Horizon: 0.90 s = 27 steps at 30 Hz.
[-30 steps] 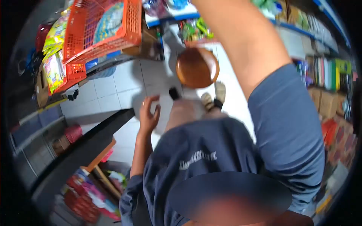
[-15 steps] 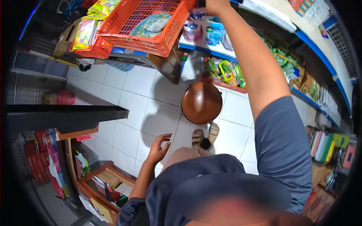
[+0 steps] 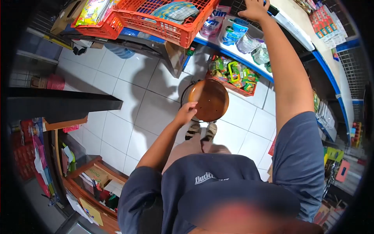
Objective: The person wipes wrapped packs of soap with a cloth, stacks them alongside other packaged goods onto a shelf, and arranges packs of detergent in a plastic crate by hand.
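My right hand (image 3: 255, 9) reaches to the top edge of the view, over the white shelf (image 3: 249, 54). Its fingers are spread and I see nothing in them. Below it on the shelf are a blue pouch (image 3: 234, 33), a purple-and-white pouch (image 3: 212, 25) and a clear bag (image 3: 247, 43). My left hand (image 3: 186, 114) is held out low, fingers loosely bent and apart, holding nothing. It overlaps the left edge of a round brown stool (image 3: 212, 99) in the view; I cannot tell whether they touch.
A red crate (image 3: 156, 25) with a blue patterned bundle stands on a table at upper left. Beneath the shelf sits a box of green packets (image 3: 233, 76). A dark beam (image 3: 62, 103) juts in from the left, above a wooden cabinet (image 3: 91, 195). White floor tiles (image 3: 117, 128) surround my feet.
My right hand has moved right along the shelf, and its spread fingers now show. The left hand has come up and right, beside the stool. My feet and view have shifted slightly.
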### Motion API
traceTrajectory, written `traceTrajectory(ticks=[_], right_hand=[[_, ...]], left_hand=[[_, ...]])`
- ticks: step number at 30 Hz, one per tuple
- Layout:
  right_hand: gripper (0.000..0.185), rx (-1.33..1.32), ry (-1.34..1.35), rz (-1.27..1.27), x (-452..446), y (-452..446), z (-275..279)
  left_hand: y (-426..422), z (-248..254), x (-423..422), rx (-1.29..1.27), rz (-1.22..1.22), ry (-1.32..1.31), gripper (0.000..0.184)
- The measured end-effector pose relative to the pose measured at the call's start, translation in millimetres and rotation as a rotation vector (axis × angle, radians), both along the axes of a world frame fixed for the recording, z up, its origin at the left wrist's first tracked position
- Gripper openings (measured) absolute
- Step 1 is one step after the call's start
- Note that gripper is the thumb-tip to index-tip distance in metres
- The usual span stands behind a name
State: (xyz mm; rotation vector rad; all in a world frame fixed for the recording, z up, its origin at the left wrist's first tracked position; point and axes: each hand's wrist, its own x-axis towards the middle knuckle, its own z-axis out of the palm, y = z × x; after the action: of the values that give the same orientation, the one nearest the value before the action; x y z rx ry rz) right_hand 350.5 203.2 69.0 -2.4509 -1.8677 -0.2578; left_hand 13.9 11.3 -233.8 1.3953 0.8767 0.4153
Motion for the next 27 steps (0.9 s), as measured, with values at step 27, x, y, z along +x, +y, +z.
traceTrajectory(ticks=[27], right_hand=[[0.069, -1.017, 0.989, 0.199, 69.7, -247.5, -465.6]], left_hand=[[-28.1, -132.1, 54.2, -0.271, 0.351, 0.403, 0.055]])
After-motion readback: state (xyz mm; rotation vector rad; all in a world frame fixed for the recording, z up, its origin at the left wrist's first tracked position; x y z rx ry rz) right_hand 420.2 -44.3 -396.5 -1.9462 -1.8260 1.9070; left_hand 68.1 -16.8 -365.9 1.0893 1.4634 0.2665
